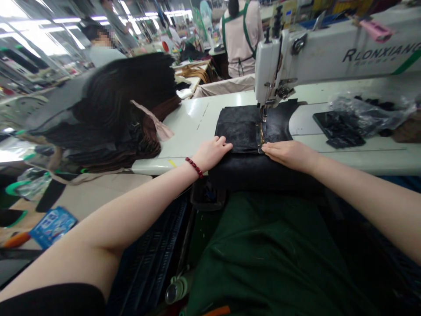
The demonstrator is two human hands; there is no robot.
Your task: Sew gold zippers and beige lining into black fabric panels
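Observation:
A black leather piece (235, 127) lies on the sewing machine bed, its near part hanging over the table edge. Set into it is a zipper (262, 134) with gold-coloured teeth, running toward me from under the needle and presser foot (264, 115). My left hand (213, 153), with a dark red bead bracelet at the wrist, has its fingers curled on the leather's near left edge. Flat on the leather, my right hand (286, 154) has its fingers stretched out and the tips at the zipper's near end. Its thumb is hidden.
A tall stack of dark leather pieces (125, 105) stands at the left. To the right of the machine head (272, 66) lie a plastic bag (371, 114) and black pieces (344, 129). A small bin (208, 197) hangs below the table edge. People work farther back.

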